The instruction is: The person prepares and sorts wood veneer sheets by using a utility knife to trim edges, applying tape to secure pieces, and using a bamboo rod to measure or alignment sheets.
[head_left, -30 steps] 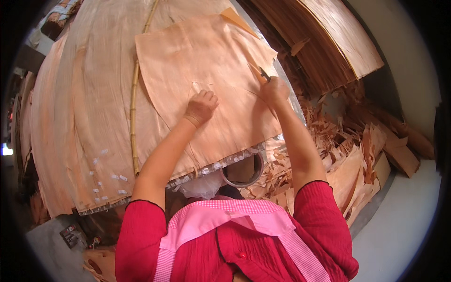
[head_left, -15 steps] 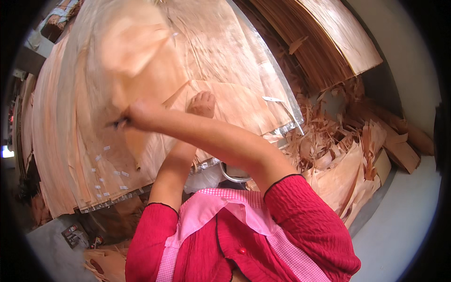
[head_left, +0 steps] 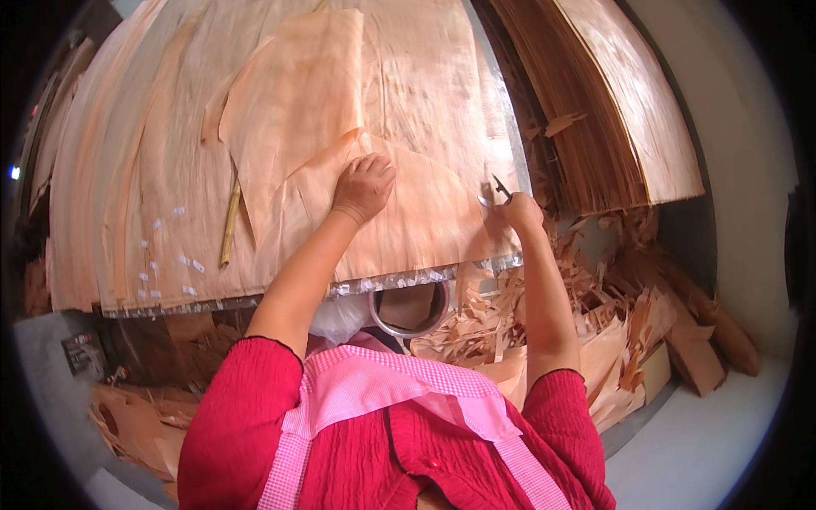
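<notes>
Our left hand (head_left: 364, 185) presses flat on a wood veneer sheet (head_left: 408, 221) lying on the table (head_left: 255, 299), fingers loosely curled, pinching nothing. Right of that sheet's edge, our right hand (head_left: 520, 211) has its grip closed around small scissors (head_left: 497, 189), blades up. A roll of tape (head_left: 410, 310) hangs just below the sheet. Veneer scraps (head_left: 595, 323) lie to its right.

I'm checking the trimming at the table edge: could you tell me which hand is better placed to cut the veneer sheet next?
Probably the right hand: it holds the small scissors at the right edge of the veneer sheet. The left hand lies flat on the sheet, holding it down.
</notes>
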Tool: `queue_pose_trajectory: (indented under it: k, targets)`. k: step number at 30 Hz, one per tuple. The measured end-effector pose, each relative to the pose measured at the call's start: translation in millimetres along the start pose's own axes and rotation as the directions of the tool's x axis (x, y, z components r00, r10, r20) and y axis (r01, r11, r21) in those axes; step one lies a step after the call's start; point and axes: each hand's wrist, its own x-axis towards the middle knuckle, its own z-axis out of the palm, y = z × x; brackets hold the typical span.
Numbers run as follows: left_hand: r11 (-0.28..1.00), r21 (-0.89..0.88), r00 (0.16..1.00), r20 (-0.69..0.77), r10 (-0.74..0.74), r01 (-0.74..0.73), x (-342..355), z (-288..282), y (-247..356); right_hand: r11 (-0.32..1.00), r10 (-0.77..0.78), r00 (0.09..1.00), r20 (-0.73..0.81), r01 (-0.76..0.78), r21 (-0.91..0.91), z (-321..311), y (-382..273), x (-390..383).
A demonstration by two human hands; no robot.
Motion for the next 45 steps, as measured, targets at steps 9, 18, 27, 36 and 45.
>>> queue_pose_trajectory:
  k: [9,18,27,36,45]
  targets:
    - [0.993,0.005,0.993,-0.01,-0.119,0.119,-5,2,1,0.912,-0.33,0.904,-0.271,0.38,0.155,33,46,-45]
    - [0.963,-0.058,0.961,-0.07,-0.269,0.265,3,17,-10,0.645,-0.341,0.892,-0.297,0.452,0.617,-74,7,-78]
    - [0.831,0.259,0.871,-0.158,-0.466,0.492,18,11,-12,0.612,-0.719,0.654,0.237,0.433,0.662,-52,-154,41]
    - [0.723,0.378,0.809,-0.386,-0.444,0.578,13,27,-18,0.699,-0.708,0.534,0.462,0.625,0.348,-15,-255,93]
    - [0.819,0.384,0.903,-0.132,-0.409,0.427,22,18,-17,0.692,-0.716,0.585,0.38,0.666,0.278,-29,-239,95]
